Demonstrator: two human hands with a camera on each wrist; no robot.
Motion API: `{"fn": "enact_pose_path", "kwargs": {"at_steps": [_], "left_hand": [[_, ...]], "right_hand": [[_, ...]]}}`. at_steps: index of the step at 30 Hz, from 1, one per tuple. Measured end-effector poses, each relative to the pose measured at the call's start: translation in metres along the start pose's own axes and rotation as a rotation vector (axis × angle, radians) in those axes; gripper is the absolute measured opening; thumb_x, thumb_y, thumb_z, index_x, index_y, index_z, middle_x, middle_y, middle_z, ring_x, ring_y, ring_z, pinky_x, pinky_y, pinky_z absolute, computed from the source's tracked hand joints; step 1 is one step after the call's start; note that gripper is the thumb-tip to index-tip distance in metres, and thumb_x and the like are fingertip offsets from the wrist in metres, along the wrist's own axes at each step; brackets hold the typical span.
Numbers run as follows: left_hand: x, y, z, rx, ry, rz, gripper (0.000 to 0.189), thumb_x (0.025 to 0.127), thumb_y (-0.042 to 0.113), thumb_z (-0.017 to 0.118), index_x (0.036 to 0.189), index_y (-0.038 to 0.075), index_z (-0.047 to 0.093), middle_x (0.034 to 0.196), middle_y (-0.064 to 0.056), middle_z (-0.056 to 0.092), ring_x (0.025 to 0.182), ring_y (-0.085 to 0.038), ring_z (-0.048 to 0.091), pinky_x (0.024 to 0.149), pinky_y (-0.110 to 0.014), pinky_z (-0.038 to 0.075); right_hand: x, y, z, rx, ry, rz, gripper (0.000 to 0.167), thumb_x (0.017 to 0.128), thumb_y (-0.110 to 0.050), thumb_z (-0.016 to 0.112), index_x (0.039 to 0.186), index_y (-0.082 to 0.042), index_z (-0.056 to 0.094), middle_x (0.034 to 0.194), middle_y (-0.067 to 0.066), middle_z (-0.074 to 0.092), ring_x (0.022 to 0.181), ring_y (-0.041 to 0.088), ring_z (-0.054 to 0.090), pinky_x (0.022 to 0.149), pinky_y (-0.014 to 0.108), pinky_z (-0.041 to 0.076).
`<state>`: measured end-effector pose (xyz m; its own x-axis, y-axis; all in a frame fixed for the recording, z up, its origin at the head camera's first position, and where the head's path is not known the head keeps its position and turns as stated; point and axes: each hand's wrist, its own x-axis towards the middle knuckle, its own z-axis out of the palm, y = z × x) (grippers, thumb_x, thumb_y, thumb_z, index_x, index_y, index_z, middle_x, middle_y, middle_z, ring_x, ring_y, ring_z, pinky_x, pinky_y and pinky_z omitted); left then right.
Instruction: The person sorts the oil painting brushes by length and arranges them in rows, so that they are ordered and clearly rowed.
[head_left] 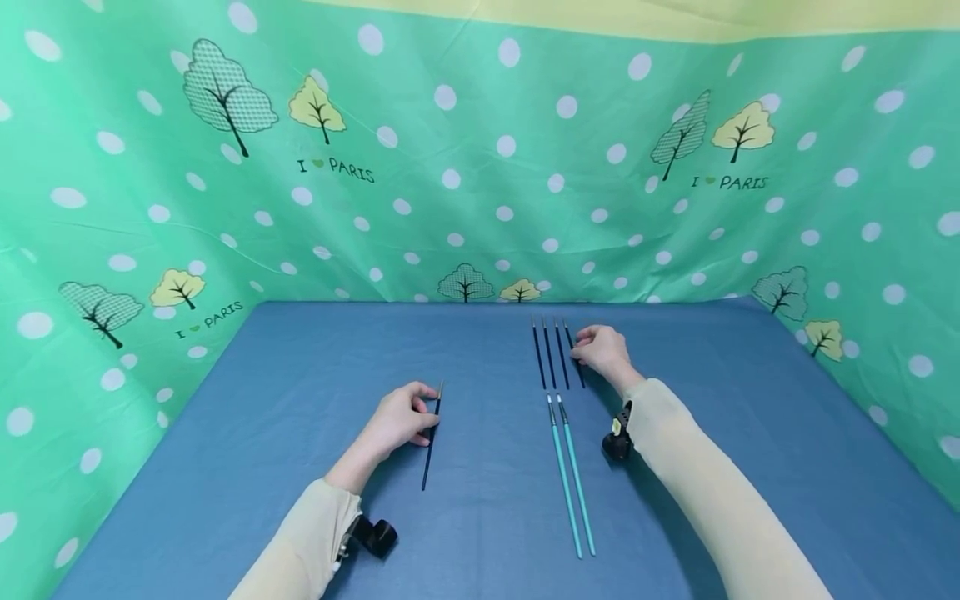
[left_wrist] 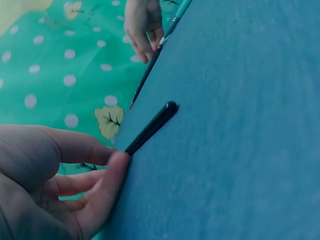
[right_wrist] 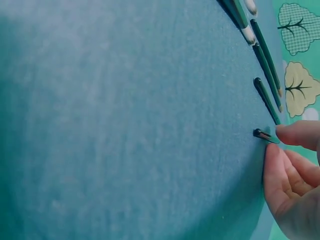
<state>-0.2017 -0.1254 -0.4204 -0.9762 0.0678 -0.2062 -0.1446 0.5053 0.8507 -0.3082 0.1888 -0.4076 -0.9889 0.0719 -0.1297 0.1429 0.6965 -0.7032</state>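
Observation:
My left hand (head_left: 401,419) pinches a thin dark paintbrush (head_left: 427,463) between thumb and fingers, left of the middle of the table. In the left wrist view its rounded handle end (left_wrist: 159,121) points away from the fingertips, close over the blue cloth. At the far right of a row of dark paintbrushes, my right hand (head_left: 602,350) pinches the outermost paintbrush (head_left: 581,377). The right wrist view shows that paintbrush's handle end (right_wrist: 259,133) at the thumb and index finger. Beside it lie several similar dark paintbrushes (head_left: 551,367), nearly parallel, bristles toward the back.
Two longer turquoise paintbrushes (head_left: 573,479) lie side by side below the dark row, white bristles toward the back. A blue cloth (head_left: 300,375) covers the table. Green dotted fabric (head_left: 480,167) hangs behind and at both sides. Each wrist carries a black camera (head_left: 380,539).

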Motion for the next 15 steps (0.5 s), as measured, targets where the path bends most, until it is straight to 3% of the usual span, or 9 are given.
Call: {"fn": "enact_pose_path", "kwargs": {"at_steps": [8,15], "left_hand": [[-0.015,0.012,0.01,0.32,-0.014,0.083,0.046,0.077,0.015,0.072,0.117,0.003,0.054,0.083,-0.009,0.05,0.045,-0.012,0.054,0.044,-0.024,0.048],[-0.016,0.022,0.011,0.377,-0.036,0.055,0.045,0.077,0.004,0.067,0.119,0.004,0.052,0.085,-0.01,0.048,0.046,-0.014,0.054,0.04,-0.022,0.049]], "right_hand": [[-0.002,-0.001,-0.001,-0.008,-0.025,0.007,0.04,0.083,-0.01,0.064,0.12,-0.002,0.054,0.106,0.015,0.059,0.089,0.027,0.063,0.079,0.038,0.053],[-0.002,0.0,-0.003,0.017,-0.029,-0.008,0.039,0.083,-0.007,0.063,0.121,-0.001,0.054,0.105,0.016,0.059,0.09,0.028,0.064,0.079,0.037,0.054]]}}
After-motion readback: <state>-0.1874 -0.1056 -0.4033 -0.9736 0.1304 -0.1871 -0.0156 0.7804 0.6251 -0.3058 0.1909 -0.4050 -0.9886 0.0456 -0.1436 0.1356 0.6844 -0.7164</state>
